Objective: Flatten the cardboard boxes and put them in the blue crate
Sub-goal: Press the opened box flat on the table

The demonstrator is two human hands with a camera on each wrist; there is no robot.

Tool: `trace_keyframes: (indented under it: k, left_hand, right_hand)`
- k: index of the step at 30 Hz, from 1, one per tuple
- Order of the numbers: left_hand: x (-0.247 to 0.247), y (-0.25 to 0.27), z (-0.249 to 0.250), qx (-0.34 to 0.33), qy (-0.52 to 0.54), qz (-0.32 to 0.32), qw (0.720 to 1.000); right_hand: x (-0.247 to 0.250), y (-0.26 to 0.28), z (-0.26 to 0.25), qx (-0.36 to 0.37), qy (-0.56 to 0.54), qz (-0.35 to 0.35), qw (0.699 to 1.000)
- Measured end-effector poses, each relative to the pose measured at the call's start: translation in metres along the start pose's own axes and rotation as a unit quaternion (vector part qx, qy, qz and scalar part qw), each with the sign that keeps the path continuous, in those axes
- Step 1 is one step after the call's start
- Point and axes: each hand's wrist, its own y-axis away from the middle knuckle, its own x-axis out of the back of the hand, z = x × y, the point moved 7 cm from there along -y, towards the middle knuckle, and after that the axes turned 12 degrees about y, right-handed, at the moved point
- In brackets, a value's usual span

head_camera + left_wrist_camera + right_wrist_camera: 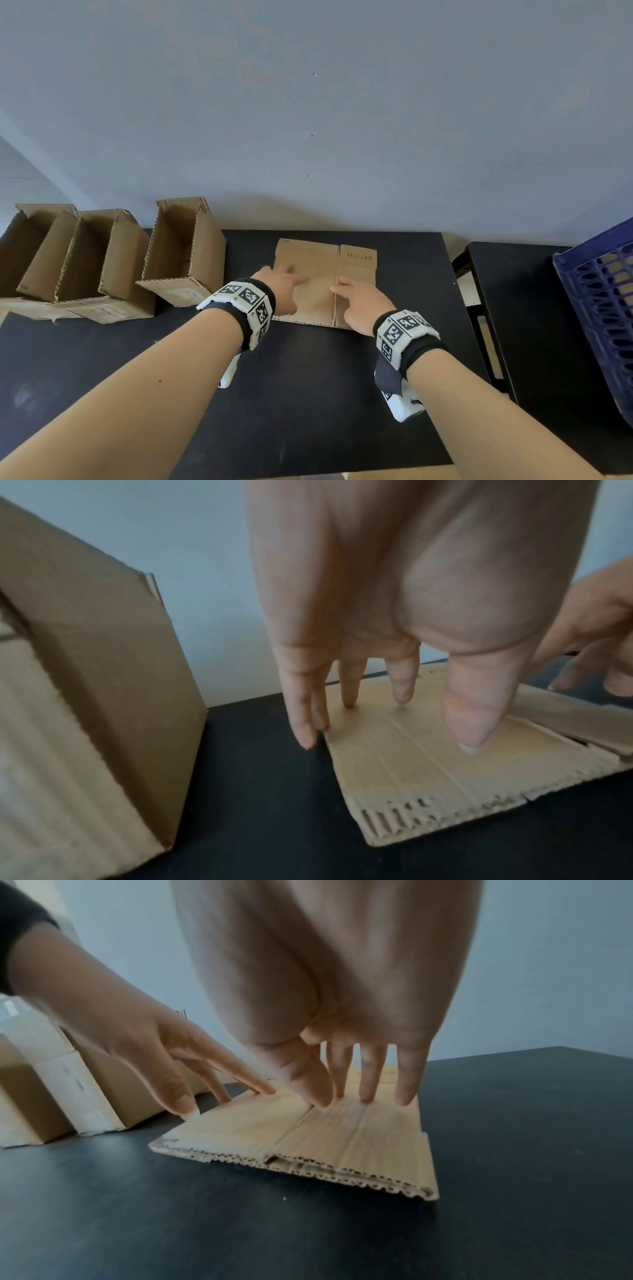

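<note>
pressing flattened box point(318, 274), long axis left-right

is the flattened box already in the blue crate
No, the flattened box lies on the black table under both hands, apart from the blue crate.

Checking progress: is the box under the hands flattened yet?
Flattened: the box lies flat on the table, left hand and right hand pressing it.

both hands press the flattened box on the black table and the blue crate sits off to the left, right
Not quite: the blue crate sits off to the right, as the head view shows. Both the left hand and right hand do press the flattened box on the black table.
</note>
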Motion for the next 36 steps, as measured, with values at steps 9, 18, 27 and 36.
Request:
trace_keyframes:
  k: [9, 18, 27, 36]
  left_hand:
    - [0.006, -0.013, 0.000, 0.032, -0.028, -0.047, 0.998]
    - [0.012, -0.007, -0.003, -0.009, 0.042, 0.000, 0.999]
    - [0.060, 0.009, -0.008, -0.014, 0.262, 0.225, 0.938]
    - [0.042, -0.009, 0.060, -0.097, 0.255, 0.131, 0.953]
  right_hand:
    - [0.014, -0.025, 0.007, -0.042, -0.026, 0.000, 0.999]
    - [0.014, -0.015, 0.012, -0.053, -0.103, 0.036, 0.993]
    - [0.065, 0.016, 0.049, -0.085, -0.155, 0.235, 0.956]
    - [0.044, 0.023, 0.072, -0.052, -0.054, 0.201, 0.977]
